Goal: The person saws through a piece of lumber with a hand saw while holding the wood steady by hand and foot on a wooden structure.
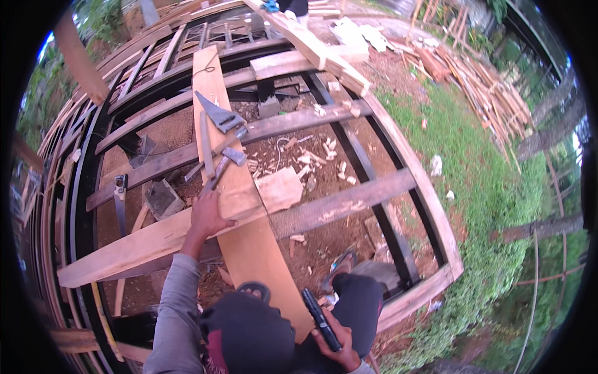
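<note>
- Fingers of the left hand [205, 217] reach across the pale timber [146, 245], thumb spread; whether they grip its far edge, I cannot tell.
- Fingers of the right hand [339, 347] are wrapped around a black cylindrical tool [322, 319], tilted beside the knee [363, 299].
- The timber lies crosswise over a plank [252, 246]; uneven pressure from the palm could make it slide or tip.
- The hammer [219, 169] and handsaw [219, 117] lie loose on that plank; a knock might send either through the frame's [346, 202] gaps.
- Left forearm [177, 296] extends forward; right wrist sits low.
</note>
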`<state>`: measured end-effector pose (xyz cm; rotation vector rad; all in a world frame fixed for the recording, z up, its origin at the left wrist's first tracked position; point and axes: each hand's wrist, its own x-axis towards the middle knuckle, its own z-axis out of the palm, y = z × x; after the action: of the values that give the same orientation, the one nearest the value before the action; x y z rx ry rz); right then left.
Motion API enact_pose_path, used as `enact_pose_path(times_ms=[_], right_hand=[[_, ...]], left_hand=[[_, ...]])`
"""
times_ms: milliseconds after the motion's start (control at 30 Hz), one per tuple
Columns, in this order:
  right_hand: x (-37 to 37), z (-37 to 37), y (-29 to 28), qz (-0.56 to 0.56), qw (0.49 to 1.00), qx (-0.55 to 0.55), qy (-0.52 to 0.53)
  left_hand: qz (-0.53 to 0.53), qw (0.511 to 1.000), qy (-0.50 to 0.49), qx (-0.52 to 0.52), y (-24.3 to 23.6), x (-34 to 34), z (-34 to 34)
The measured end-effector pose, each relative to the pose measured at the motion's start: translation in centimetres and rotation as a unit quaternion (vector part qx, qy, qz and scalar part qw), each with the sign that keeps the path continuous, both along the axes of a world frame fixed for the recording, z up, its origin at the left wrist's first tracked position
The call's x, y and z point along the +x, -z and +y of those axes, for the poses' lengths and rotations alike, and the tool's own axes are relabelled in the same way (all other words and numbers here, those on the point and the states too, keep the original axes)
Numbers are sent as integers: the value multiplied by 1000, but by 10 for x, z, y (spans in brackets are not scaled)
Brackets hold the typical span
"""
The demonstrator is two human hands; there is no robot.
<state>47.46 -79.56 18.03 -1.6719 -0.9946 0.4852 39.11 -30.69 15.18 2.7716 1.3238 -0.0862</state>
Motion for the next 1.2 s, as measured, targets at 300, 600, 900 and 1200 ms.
enact_pose_path(times_ms=[300,600,900,1200], right_hand=[[64,73,-21,70,995,-69,-4],[26,-23,-46,59,992,-115,-17],[98,214,17,35,996,86,9],[32,18,-3,9,1000,-15,-11]], left_hand=[[-58,997,44,-37,12,29,-9],[14,999,40,-28,-8,52,-20],[19,998,60,-15,9,73,-14],[20,997,67,-16,16,47,-40]])
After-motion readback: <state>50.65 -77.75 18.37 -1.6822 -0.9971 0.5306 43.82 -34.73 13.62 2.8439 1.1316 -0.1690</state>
